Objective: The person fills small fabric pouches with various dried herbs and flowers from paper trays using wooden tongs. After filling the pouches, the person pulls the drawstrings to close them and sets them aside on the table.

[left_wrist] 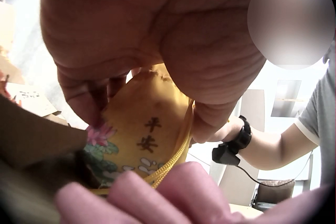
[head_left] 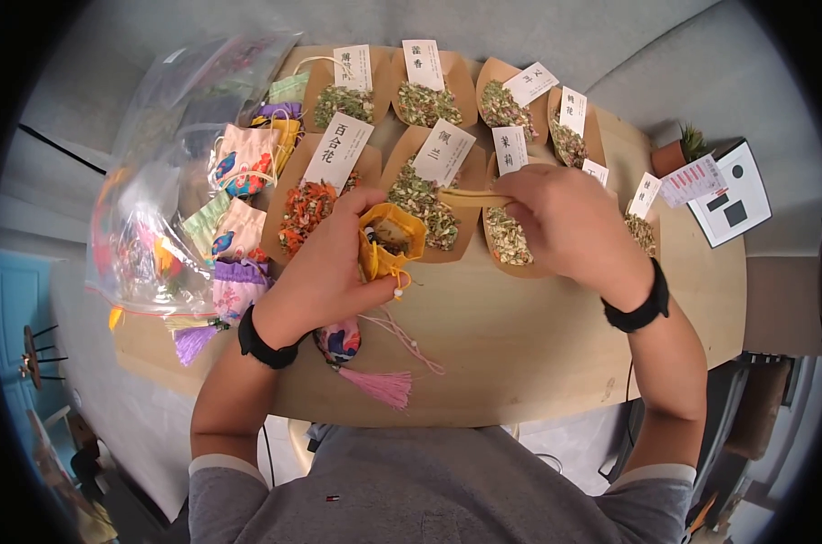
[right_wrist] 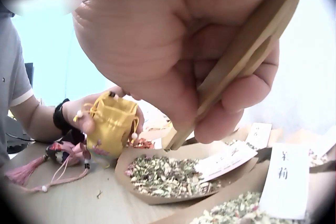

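My left hand [head_left: 325, 267] grips a yellow drawstring pouch [left_wrist: 142, 108], its mouth gathered open and facing up, with dried bits showing inside. A lotus print and two characters mark its side in the left wrist view. Between the thumb and fingers of my right hand [head_left: 565, 222] are slim bamboo tongs [right_wrist: 236, 56], pointing left toward the pouch. Their tips are over a paper tray [head_left: 470, 227] of chopped green herbs [right_wrist: 168, 176]. Below the left hand lies a pink-tasselled sachet [head_left: 340, 343] on the table.
More labelled paper trays of dried herbs stand in two rows, one holding orange petals [head_left: 306, 213]. On the left are several pouches and a large clear plastic bag [head_left: 148, 227]. A potted plant [head_left: 678, 154] and a white framed board [head_left: 733, 195] are at the right edge.
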Demonstrator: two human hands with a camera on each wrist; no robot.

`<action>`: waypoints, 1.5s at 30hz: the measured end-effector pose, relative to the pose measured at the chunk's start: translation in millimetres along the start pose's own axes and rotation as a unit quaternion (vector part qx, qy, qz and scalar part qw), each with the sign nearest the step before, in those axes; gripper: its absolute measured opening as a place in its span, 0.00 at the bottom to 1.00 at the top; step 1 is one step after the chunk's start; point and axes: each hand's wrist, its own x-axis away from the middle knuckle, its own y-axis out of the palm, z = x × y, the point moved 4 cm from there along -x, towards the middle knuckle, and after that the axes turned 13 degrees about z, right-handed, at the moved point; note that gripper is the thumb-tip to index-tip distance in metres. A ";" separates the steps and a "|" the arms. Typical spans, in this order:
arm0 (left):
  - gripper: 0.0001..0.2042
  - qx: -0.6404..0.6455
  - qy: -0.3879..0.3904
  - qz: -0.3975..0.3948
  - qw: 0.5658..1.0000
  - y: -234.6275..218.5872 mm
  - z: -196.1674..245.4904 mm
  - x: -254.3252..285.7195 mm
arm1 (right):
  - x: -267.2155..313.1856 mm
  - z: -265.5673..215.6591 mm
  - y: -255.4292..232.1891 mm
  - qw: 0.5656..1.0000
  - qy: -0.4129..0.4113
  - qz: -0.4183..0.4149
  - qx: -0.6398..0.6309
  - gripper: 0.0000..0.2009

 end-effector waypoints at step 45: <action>0.44 0.002 -0.005 -0.009 1.000 1.9 -3.5 0.7 | 13.7 -4.8 61.4 0.997 -0.040 -0.054 0.034 0.10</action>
